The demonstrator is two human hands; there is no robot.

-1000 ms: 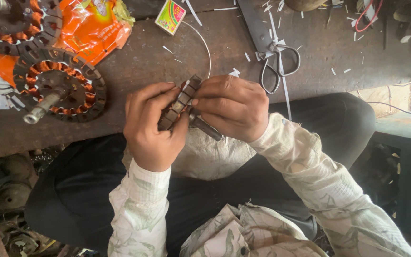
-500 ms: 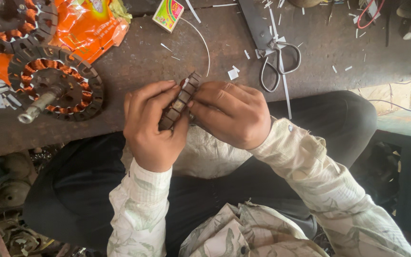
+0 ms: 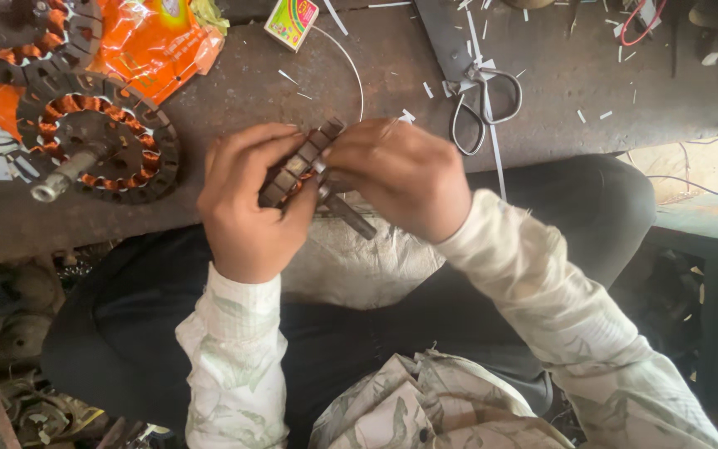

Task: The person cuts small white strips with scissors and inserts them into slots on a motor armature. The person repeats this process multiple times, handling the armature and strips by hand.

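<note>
Over your lap, just below the edge of the dark, scuffed surface (image 3: 292,125), you are holding a small toothed motor stator (image 3: 297,166) edge-on between both hands. Your left hand (image 3: 247,204) is wrapping around its lower end, fingers curled over the top and thumb pressing underneath, so that hand is closed on the part. Your right hand (image 3: 400,179) is closing on the upper end from the other side, fingertips pinching near the dark teeth; a short dark shaft (image 3: 351,218) is sticking out beneath the stator, slanting toward your right wrist. Copper-coloured winding is showing between the teeth near your left thumb. Both sleeves are pale and patterned, and your dark trousers are filling the view under the hands. On the surface to your left, a larger wound stator (image 3: 101,150) with orange-copper coils and a metal shaft is lying flat, touching nothing you hold. Behind it an orange plastic wrapper (image 3: 155,46) is crumpling against another stator at the corner. A small colourful box (image 3: 291,21) is sitting near the far edge, with a thin white wire (image 3: 351,62) curving from it toward your hands. Scissors (image 3: 484,100) are lying open-handled to your right, among scattered white paper slivers.
</note>
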